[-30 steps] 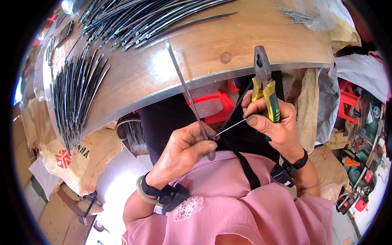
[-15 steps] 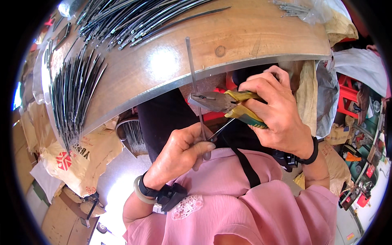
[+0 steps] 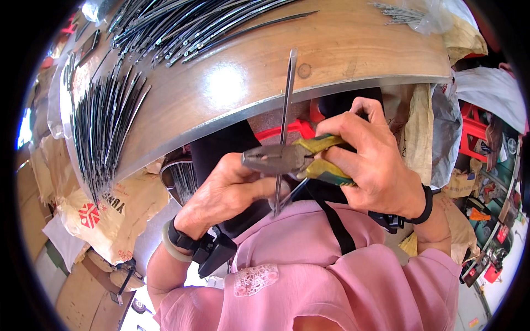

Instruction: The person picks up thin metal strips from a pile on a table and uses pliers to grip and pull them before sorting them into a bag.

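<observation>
My left hand is closed round the lower part of a long, thin metal strip, thumb against it. The strip stands nearly upright in the picture, its top end over the table. In my right hand is a pair of pliers with yellow and green handles. The pliers' jaws point left and cross the strip just above my left thumb; I cannot tell whether they grip it. A second thin metal piece slants between the hands, below the pliers; its ends are partly hidden.
Over the wooden table lie a large pile of dark metal strips and a fanned bundle at the left edge. Small thin rods lie at the far right. A container of strips stands below, and a red stool is right.
The strip's top has swung right and the strip has turned. The pliers have moved slightly left and down, closer to my left hand, which has shifted left and rolled over.
</observation>
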The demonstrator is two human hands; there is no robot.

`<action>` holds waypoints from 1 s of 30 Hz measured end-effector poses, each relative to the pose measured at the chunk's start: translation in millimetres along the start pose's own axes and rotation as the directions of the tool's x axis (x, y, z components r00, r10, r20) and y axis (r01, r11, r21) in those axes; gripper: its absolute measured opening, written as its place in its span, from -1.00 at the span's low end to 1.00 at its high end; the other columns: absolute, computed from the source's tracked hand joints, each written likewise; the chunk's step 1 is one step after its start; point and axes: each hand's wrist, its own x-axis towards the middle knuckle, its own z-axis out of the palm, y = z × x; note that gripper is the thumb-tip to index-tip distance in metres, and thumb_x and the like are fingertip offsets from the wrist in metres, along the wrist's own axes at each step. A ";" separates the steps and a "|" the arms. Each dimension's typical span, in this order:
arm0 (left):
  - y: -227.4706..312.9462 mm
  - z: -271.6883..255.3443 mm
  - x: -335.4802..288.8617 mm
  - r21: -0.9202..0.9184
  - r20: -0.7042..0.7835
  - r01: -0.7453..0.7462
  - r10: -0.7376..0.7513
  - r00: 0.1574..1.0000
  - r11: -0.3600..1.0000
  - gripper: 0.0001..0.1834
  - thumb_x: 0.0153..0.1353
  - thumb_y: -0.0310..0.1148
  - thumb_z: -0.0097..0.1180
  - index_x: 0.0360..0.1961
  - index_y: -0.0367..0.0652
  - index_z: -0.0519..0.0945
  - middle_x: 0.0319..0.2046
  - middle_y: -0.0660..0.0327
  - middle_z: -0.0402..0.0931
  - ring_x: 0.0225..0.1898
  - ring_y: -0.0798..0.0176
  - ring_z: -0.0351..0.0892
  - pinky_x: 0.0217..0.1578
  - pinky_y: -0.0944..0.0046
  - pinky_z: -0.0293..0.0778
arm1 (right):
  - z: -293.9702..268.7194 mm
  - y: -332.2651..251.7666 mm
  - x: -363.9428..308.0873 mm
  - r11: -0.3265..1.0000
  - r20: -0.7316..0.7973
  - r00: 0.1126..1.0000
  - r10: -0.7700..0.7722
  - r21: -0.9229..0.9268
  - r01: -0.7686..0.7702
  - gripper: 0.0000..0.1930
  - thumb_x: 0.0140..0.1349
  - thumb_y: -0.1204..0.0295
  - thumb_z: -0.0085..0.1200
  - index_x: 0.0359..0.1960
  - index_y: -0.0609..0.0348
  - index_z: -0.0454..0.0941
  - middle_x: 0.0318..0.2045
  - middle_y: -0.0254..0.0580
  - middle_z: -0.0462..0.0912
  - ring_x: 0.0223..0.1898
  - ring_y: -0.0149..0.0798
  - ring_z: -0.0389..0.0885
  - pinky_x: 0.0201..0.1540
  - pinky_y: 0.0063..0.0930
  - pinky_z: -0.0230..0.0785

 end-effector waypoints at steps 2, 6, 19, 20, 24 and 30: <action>8.9 8.5 3.8 0.106 -0.004 0.006 -0.005 1.000 0.994 -0.73 0.29 -0.47 0.12 -0.01 -0.33 0.57 -0.48 0.24 0.56 -0.43 0.38 0.54 -0.36 0.36 0.48 | 3.0 -3.4 1.6 1.000 0.005 1.000 -0.018 0.006 0.018 -0.74 -0.36 0.58 0.20 -0.48 0.30 0.54 -0.22 -0.07 0.53 -0.30 -0.07 0.48 -0.06 -0.03 0.21; -8.4 25.6 4.7 -0.374 -0.092 0.132 -0.178 0.980 0.918 -0.85 0.35 -0.36 0.05 -0.22 -0.24 0.54 -0.60 0.24 0.43 -0.70 0.41 0.31 -0.72 0.39 0.14 | 11.4 1.6 3.4 0.999 -0.034 0.999 -0.018 -0.042 0.017 -0.77 -0.32 0.53 0.20 -0.49 0.23 0.55 -0.21 -0.12 0.55 -0.21 -0.06 0.51 -0.04 -0.02 0.19; -10.5 38.6 -6.7 -0.322 -0.497 -0.452 0.258 0.829 0.832 -0.92 0.37 -0.51 0.06 -0.21 -0.33 0.50 -0.55 0.31 0.44 -0.64 0.57 0.25 -0.64 0.54 0.14 | -0.2 -2.0 -19.4 0.866 0.193 0.938 0.286 0.366 -0.340 -0.60 0.04 0.27 0.39 -0.19 0.32 0.64 -0.10 0.02 0.54 -0.12 0.03 0.57 -0.03 -0.24 0.41; -10.2 38.5 -6.8 -0.285 -0.491 -0.458 0.283 0.824 0.842 -0.92 0.37 -0.51 0.06 -0.21 -0.33 0.50 -0.55 0.32 0.44 -0.63 0.57 0.25 -0.64 0.54 0.14 | 2.0 -2.9 -19.2 0.844 0.216 0.934 0.286 0.404 -0.352 -0.57 0.01 0.31 0.41 -0.15 0.36 0.62 -0.08 0.04 0.54 -0.15 0.01 0.59 -0.06 -0.28 0.43; -10.7 36.9 -8.5 -0.140 -0.523 -0.365 0.245 0.816 0.920 -0.95 0.36 -0.55 0.03 -0.24 -0.30 0.52 -0.59 0.36 0.41 -0.61 0.58 0.25 -0.62 0.52 0.14 | -1.2 -7.2 -13.5 0.933 0.258 0.948 0.184 0.258 -0.251 -0.63 -0.11 0.47 0.32 -0.22 0.34 0.58 -0.12 0.03 0.53 -0.13 -0.01 0.60 -0.13 -0.26 0.51; -23.0 32.8 -15.3 0.016 -0.576 -0.424 0.355 0.737 0.906 -0.95 0.29 -0.64 0.02 -0.31 -0.34 0.52 -0.62 0.30 0.44 -0.67 0.54 0.30 -0.66 0.51 0.16 | 9.1 -9.6 -13.6 0.982 0.210 0.976 0.052 0.168 -0.088 -0.66 -0.11 0.46 0.22 -0.28 0.39 0.50 -0.24 0.01 0.45 -0.29 -0.06 0.56 -0.34 -0.35 0.52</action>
